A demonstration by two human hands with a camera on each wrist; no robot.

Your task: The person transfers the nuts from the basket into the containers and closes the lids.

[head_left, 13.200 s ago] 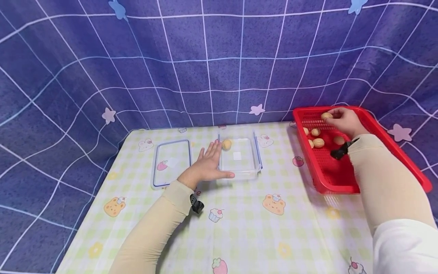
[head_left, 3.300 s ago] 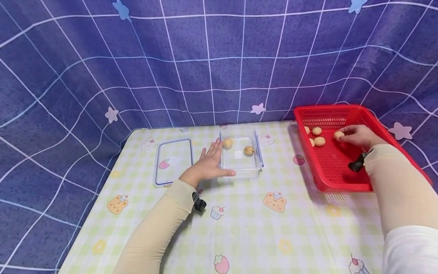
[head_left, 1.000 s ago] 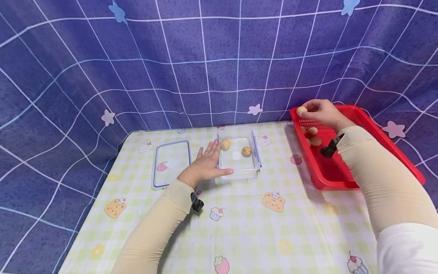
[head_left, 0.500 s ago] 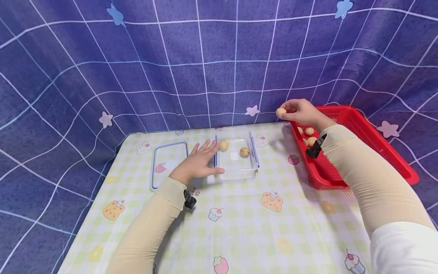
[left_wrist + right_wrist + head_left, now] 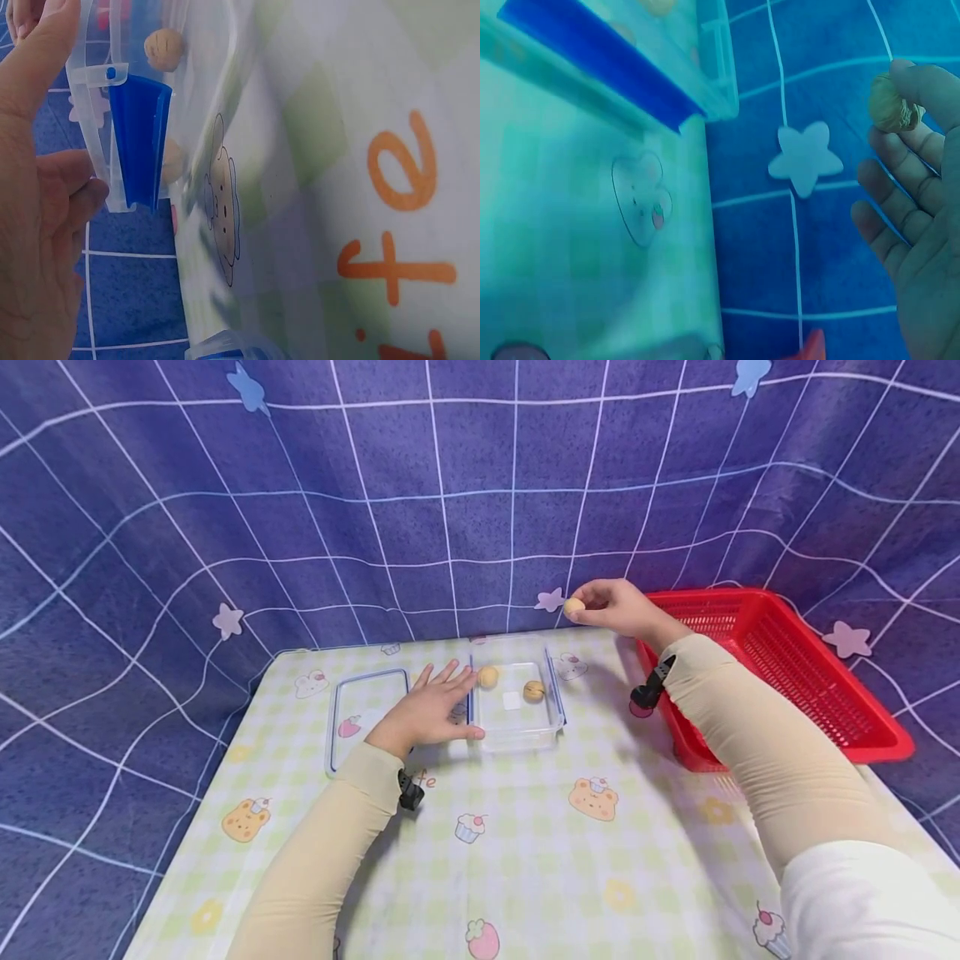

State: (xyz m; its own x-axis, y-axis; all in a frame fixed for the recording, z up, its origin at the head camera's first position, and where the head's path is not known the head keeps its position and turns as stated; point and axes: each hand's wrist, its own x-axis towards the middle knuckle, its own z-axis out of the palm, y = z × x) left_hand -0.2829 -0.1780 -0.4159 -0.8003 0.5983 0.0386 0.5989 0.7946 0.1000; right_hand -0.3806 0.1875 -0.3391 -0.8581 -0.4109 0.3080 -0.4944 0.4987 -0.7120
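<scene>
A pale tan walnut [image 5: 573,607] is pinched between the thumb and fingertips of my right hand [image 5: 617,610], up in the air to the back right of a clear plastic box [image 5: 517,742]. Its ridged shell shows in the right wrist view. Inside the box lie two walnuts, one at the back left [image 5: 487,677] and one near the right side [image 5: 534,691]. My left hand [image 5: 427,712] lies at the box's left side with fingers spread, fingertips and thumb against the rim. In the left wrist view, a blue locking flap [image 5: 140,142] shows between thumb and fingers.
A clear lid with a blue seal [image 5: 367,714] lies left of the box. The red basket [image 5: 813,689] stands at the right; my right arm hides its left part. Behind the table hangs a blue gridded curtain [image 5: 480,485]. The table wears a checked cloth [image 5: 540,868].
A second walnut has come into the box since the earliest frame. My right hand has picked another from the basket and carried it left over the rim. The left hand shifted slightly left.
</scene>
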